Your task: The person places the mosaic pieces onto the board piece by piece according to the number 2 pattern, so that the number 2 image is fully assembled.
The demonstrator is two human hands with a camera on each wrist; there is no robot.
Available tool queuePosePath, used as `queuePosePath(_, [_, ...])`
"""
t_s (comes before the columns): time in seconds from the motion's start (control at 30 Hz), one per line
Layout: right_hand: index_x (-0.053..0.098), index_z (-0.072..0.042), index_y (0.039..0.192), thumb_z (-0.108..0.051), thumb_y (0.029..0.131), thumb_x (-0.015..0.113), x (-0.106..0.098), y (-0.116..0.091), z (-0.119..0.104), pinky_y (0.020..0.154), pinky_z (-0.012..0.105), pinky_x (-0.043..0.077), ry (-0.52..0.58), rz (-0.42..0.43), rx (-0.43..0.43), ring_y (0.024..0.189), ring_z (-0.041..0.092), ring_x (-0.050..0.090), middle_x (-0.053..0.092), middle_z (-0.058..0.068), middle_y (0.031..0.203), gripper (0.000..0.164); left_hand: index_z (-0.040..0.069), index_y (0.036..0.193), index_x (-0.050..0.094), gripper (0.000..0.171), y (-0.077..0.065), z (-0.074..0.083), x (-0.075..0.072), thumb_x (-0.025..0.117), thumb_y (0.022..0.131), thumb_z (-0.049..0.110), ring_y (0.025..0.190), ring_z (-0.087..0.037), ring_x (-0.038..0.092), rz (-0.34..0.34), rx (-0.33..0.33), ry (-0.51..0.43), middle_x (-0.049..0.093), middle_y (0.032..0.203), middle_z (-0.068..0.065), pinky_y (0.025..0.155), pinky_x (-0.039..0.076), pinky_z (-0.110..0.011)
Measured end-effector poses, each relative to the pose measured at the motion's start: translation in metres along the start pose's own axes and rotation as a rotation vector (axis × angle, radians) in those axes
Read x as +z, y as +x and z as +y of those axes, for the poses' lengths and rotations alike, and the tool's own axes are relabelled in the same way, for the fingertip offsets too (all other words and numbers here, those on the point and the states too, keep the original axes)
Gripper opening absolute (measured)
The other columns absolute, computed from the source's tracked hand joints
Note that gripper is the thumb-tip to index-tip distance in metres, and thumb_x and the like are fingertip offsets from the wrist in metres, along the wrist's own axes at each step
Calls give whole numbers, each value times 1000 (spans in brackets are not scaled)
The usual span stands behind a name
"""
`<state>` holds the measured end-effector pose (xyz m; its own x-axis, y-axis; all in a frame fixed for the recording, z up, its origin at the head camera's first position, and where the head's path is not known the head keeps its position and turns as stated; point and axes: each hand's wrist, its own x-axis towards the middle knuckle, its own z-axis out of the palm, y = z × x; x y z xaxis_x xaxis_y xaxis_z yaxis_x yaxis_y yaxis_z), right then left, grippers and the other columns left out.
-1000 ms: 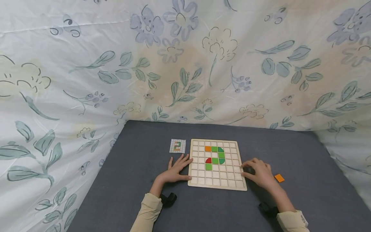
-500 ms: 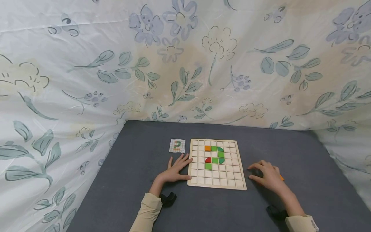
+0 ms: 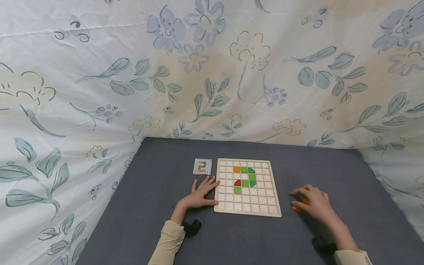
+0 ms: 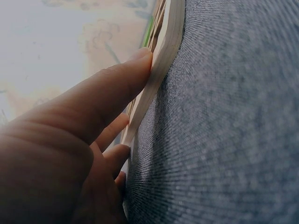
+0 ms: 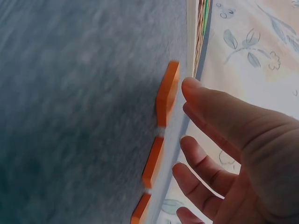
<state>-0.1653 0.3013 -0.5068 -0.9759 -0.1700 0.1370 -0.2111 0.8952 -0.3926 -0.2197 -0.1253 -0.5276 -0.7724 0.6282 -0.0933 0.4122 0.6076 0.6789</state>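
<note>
My left hand (image 3: 198, 198) lies with spread, straight fingers at the left edge of a square wooden grid board (image 3: 228, 207). In the left wrist view its thumb (image 4: 117, 86) presses on the board's pale edge (image 4: 172, 39). Orange, green and red tiles fill several of the board's cells. To the right of the board, my right hand (image 3: 318, 207) hovers over orange tiles (image 3: 296, 209), partly hiding them. The right wrist view shows three orange tiles in a row on the cloth, the nearest to the thumb being a square tile (image 5: 166, 95). Thumb and fingers are apart, with nothing between them.
A small pattern card (image 3: 202, 166) with a coloured figure lies at the board's upper left. Dark grey cloth (image 3: 251, 239) covers the table, and a floral curtain (image 3: 212, 110) hangs behind it. A black strap device (image 3: 192, 228) sits at the left wrist.
My right hand has left the board's right edge and moved right, over the orange tiles. The left hand stays at the board's left edge.
</note>
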Motion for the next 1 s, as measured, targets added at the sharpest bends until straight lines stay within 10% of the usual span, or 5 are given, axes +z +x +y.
queuePosePath(1.0, [70, -13, 100, -30, 73, 77, -18, -25, 45, 66, 52, 27, -74, 19, 118, 82, 31, 50, 55, 10, 91, 32, 23, 150, 20, 76, -1, -2, 1, 60, 88, 43, 144, -24, -4, -1, 0, -1, 6, 157, -4, 106, -18, -58])
